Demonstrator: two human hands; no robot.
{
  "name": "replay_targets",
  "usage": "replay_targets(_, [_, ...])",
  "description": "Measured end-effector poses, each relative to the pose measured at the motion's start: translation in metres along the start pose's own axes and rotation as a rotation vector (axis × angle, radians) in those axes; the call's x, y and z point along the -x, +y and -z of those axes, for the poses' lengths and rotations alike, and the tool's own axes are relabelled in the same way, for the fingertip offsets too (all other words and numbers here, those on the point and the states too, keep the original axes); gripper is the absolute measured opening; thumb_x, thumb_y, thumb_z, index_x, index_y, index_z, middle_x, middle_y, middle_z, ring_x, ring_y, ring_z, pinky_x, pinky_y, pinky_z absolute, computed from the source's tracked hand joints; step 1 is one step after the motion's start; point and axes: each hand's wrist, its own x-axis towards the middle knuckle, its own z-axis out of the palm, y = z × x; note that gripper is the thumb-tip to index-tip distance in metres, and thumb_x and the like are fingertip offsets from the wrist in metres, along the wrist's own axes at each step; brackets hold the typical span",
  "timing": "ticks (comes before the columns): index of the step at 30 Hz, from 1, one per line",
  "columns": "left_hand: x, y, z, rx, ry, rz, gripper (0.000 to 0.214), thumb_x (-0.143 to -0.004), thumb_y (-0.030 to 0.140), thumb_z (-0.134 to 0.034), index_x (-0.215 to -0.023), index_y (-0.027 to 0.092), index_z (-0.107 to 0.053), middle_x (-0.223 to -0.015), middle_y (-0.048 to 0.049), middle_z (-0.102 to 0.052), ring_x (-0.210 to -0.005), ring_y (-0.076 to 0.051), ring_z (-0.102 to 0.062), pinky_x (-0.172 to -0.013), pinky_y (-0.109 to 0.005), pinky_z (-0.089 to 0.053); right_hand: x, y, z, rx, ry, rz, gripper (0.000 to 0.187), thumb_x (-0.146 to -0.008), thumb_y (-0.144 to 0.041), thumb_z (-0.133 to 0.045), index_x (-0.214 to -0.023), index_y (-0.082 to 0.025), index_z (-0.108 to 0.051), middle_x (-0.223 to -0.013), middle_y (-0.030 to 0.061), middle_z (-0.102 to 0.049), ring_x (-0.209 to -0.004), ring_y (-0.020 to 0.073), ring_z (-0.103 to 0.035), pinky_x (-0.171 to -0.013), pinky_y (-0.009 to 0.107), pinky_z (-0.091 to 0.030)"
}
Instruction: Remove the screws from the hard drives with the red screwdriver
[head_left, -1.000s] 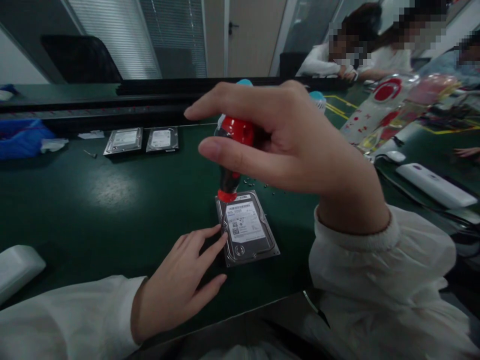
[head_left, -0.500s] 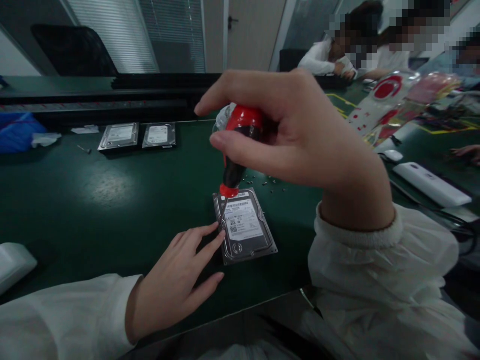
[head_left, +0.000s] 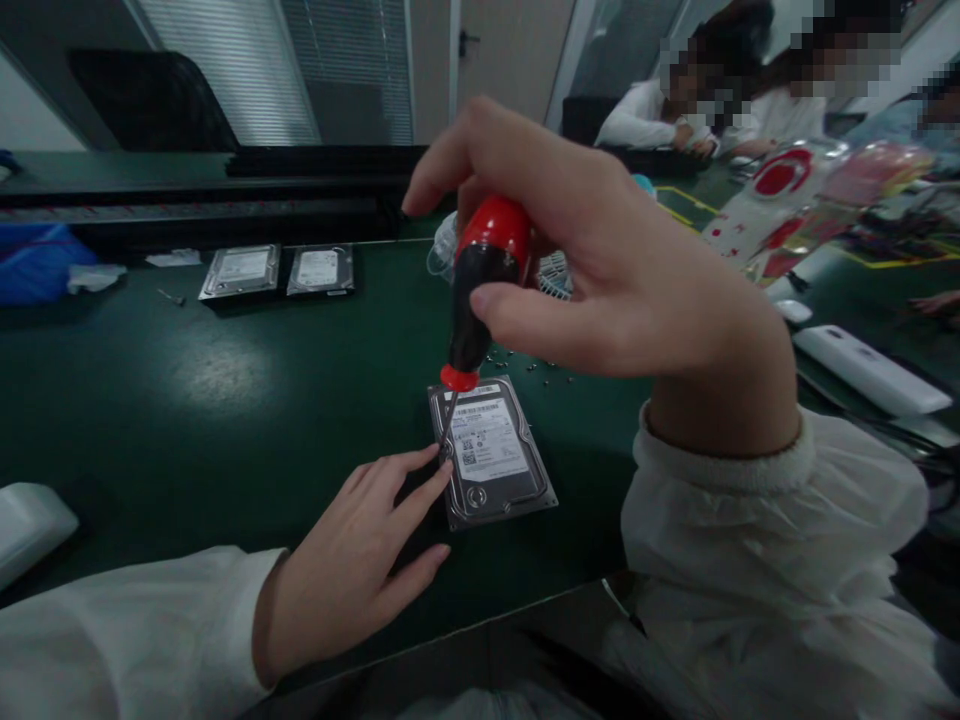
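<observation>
A silver hard drive (head_left: 491, 450) with a white label lies flat on the dark green table (head_left: 187, 400) in front of me. My right hand (head_left: 600, 290) is closed around the red and black handle of a screwdriver (head_left: 476, 300), held upright with its tip on the drive's left edge. My left hand (head_left: 360, 560) rests flat on the table, fingers spread, fingertips touching the drive's left side beside the tip. Several small screws (head_left: 525, 362) lie loose just behind the drive.
Two more hard drives (head_left: 241, 270) (head_left: 321, 268) lie at the back left by a black rail. A white object (head_left: 26, 520) sits at the left edge, a white device (head_left: 870, 370) at the right. Other people sit at the far right. Plastic bags (head_left: 787, 200) stand nearby.
My right hand has shifted its grip on the screwdriver handle, fingers moving round it. The screwdriver tip came down to the drive's left edge. My left hand stays put.
</observation>
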Motion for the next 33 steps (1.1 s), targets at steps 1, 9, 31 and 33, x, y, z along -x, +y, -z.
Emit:
replay_targets(1, [0.0, 0.0, 0.0, 0.0, -0.001, 0.0, 0.057, -0.101, 0.026, -0.058, -0.155, 0.015, -0.043, -0.149, -0.0217, -0.053, -0.13, -0.035, -0.057, -0.099, -0.052, -0.057, 0.0, 0.0, 0.0, 0.007, -0.002, 0.005, 0.049, -0.088, -0.029, -0.05, -0.126, 0.001, -0.059, -0.114, 0.0084, -0.059, -0.085, 0.0094, -0.046, -0.087, 0.026, -0.041])
replay_targets(9, [-0.001, 0.001, 0.0, 0.007, 0.012, 0.003, 0.056, -0.1, 0.026, -0.058, -0.153, 0.014, -0.046, -0.147, -0.0224, -0.054, -0.13, -0.036, -0.058, -0.098, -0.052, -0.057, 0.0, 0.002, 0.001, 0.025, 0.01, -0.057, 0.046, -0.091, -0.033, -0.056, -0.126, -0.003, -0.056, -0.12, 0.0068, -0.059, -0.077, 0.0056, -0.041, -0.083, 0.024, -0.042])
replay_targets(31, [-0.002, 0.002, 0.002, 0.025, 0.028, 0.003, 0.055, -0.099, 0.025, -0.06, -0.151, 0.012, -0.05, -0.146, -0.0229, -0.056, -0.128, -0.036, -0.059, -0.098, -0.052, -0.058, -0.001, -0.012, 0.001, 0.005, 0.03, -0.015, 0.037, -0.093, -0.036, -0.059, -0.117, -0.009, -0.056, -0.11, 0.0035, -0.054, -0.073, 0.0053, -0.04, -0.076, 0.024, -0.041])
replay_targets(33, [-0.002, 0.002, 0.002, 0.027, 0.025, 0.001, 0.054, -0.099, 0.025, -0.06, -0.151, 0.012, -0.05, -0.146, -0.0234, -0.056, -0.129, -0.036, -0.059, -0.098, -0.053, -0.058, -0.001, -0.011, 0.002, -0.054, 0.002, 0.001, 0.043, -0.088, -0.028, -0.055, -0.123, -0.004, -0.052, -0.117, 0.0077, -0.052, -0.076, 0.0057, -0.041, -0.073, 0.023, -0.042])
